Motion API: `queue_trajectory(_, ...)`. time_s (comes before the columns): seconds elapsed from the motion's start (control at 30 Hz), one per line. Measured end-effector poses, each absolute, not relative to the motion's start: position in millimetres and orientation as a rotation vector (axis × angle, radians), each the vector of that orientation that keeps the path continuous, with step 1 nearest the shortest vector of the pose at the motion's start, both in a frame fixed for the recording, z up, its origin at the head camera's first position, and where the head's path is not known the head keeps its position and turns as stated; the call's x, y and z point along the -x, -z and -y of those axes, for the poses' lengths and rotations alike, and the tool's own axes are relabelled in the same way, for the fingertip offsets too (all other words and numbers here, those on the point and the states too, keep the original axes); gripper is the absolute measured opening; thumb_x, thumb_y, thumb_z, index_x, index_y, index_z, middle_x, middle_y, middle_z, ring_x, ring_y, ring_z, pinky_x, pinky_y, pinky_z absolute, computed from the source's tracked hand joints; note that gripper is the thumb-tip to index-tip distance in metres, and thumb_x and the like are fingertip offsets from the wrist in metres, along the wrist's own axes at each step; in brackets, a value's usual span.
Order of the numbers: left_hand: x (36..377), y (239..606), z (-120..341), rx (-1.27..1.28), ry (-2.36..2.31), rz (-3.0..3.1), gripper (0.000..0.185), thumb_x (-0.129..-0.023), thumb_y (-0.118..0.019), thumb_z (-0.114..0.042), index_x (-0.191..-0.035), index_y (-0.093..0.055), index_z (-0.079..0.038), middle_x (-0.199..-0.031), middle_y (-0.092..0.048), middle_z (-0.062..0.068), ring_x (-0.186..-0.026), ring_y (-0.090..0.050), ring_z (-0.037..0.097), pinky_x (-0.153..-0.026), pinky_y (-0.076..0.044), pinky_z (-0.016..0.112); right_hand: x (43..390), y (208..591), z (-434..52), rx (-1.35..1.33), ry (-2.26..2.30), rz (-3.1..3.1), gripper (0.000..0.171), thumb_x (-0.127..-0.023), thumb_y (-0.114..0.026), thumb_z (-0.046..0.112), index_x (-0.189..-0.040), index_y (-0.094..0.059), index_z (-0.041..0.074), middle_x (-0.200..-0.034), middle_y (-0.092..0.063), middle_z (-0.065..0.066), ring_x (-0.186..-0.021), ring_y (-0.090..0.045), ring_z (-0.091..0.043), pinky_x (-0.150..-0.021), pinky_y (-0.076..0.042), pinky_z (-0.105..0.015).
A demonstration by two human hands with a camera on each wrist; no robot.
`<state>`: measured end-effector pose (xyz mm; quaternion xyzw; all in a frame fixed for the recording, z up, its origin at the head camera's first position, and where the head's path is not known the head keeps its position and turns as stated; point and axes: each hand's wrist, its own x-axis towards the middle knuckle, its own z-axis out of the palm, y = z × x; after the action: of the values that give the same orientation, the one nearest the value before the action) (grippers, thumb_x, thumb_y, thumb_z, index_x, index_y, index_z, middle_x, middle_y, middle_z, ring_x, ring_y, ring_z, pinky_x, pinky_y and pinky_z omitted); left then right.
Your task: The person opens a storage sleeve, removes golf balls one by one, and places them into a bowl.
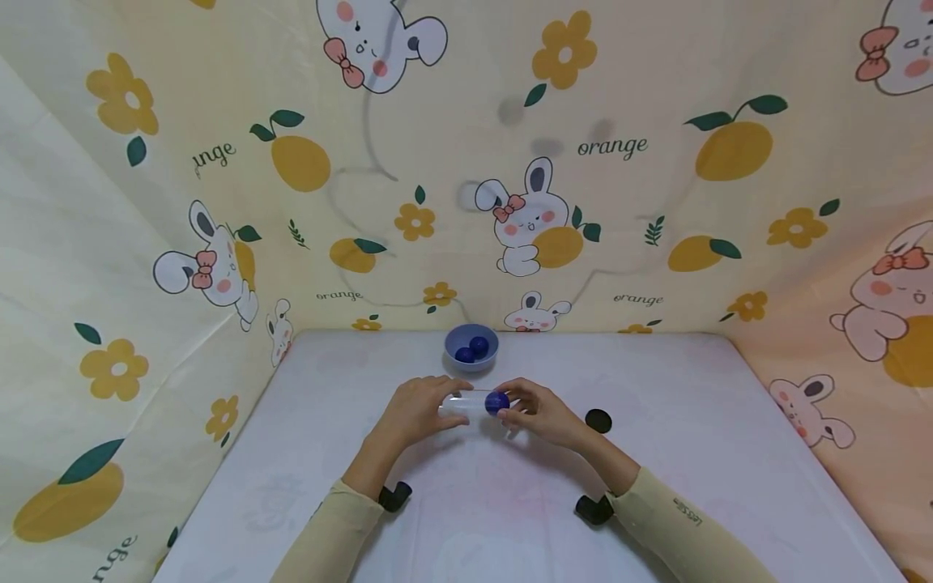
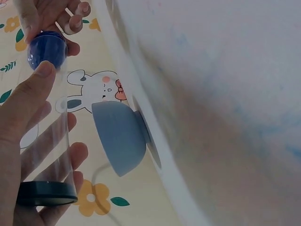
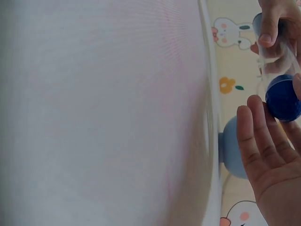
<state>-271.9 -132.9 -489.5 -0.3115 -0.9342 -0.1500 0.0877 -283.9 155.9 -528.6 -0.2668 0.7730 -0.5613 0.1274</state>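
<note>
My left hand (image 1: 417,411) grips a clear cylindrical tube (image 1: 461,402) that lies level above the table. The tube's dark base (image 2: 47,193) shows in the left wrist view. At the other end my right hand (image 1: 543,414) pinches a dark blue ball (image 1: 497,403) between thumb and fingers. The ball sits at the tube's mouth; how far inside it is, I cannot tell. Behind the hands a light blue bowl (image 1: 471,367) holds two more blue balls (image 1: 478,346). A round black disc (image 1: 598,420) lies flat to the right of my right hand.
A white-covered table (image 1: 481,518) spreads under both hands. A patterned cloth (image 1: 466,259) with rabbits and oranges hangs behind it and at both sides. The bowl stands close to the table's back edge. Black devices (image 1: 594,510) are at both wrists.
</note>
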Motion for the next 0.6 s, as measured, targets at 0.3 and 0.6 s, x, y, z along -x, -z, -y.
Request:
queue_trajectory(0.3,271.7,492.6,135.5,0.92,0.421,2.804,0.055,-0.09,-0.085,-0.052,-0.137,-0.069,-0.028,-0.118,-0.078,-0.005,-0.098,-0.073,0.016,-0.088,-0.06,0.041,283.0,526.2,-156.5,0.791,1.611,-2.267,0.042,-0.103,-0.075,0.014,-0.141,-0.061,0.004,-0.124,-0.07,-0.019,-0.097,-0.073,-0.028,-0.085,-0.063,-0.048)
queue_trajectory(0.6,272.2,493.3,140.5,0.897,0.478,2.799,0.054,-0.091,-0.085,-0.05,-0.138,-0.069,-0.027,-0.12,-0.078,-0.002,-0.102,-0.074,0.016,-0.09,-0.06,0.041,289.7,520.9,-157.7,0.78,1.589,-2.331,0.041,-0.102,-0.077,0.014,-0.14,-0.063,0.006,-0.121,-0.071,-0.017,-0.097,-0.072,-0.026,-0.082,-0.059,-0.03)
